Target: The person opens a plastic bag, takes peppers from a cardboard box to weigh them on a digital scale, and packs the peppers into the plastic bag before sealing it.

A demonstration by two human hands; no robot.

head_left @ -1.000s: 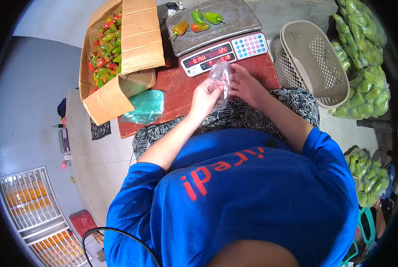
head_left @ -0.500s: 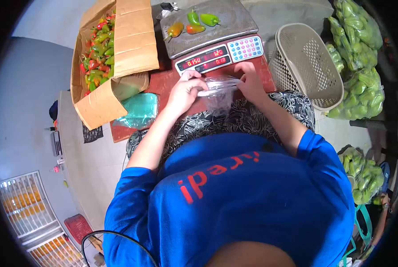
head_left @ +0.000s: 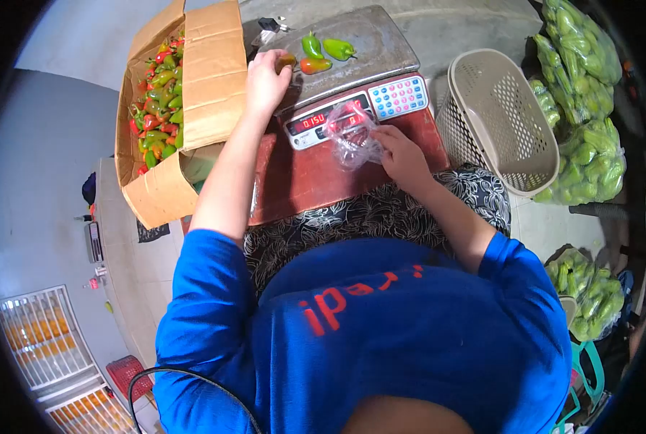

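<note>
My left hand [head_left: 269, 81] reaches to the left edge of the scale's metal platform [head_left: 366, 50], its fingers closed round an orange-brown pepper [head_left: 286, 61] that is partly hidden. Beside that lie an orange-red pepper [head_left: 315, 66] and two green peppers [head_left: 339, 49] on the platform. A clear plastic bag [head_left: 353, 145] is pinched in my right hand [head_left: 404, 158], just in front of the scale. The bag covers part of the red digital display [head_left: 315, 121], which reads 0.150 on its visible left side.
A cardboard box [head_left: 218, 65] full of red and green peppers stands left of the scale. To the right is a beige perforated basket [head_left: 503, 116], with bags of green vegetables [head_left: 587, 163] beyond it. The scale rests on a red surface [head_left: 301, 184].
My left hand has let go of the plastic bag and moved up and left to the orange-brown pepper. The right hand keeps the bag, which now hangs over the display.
</note>
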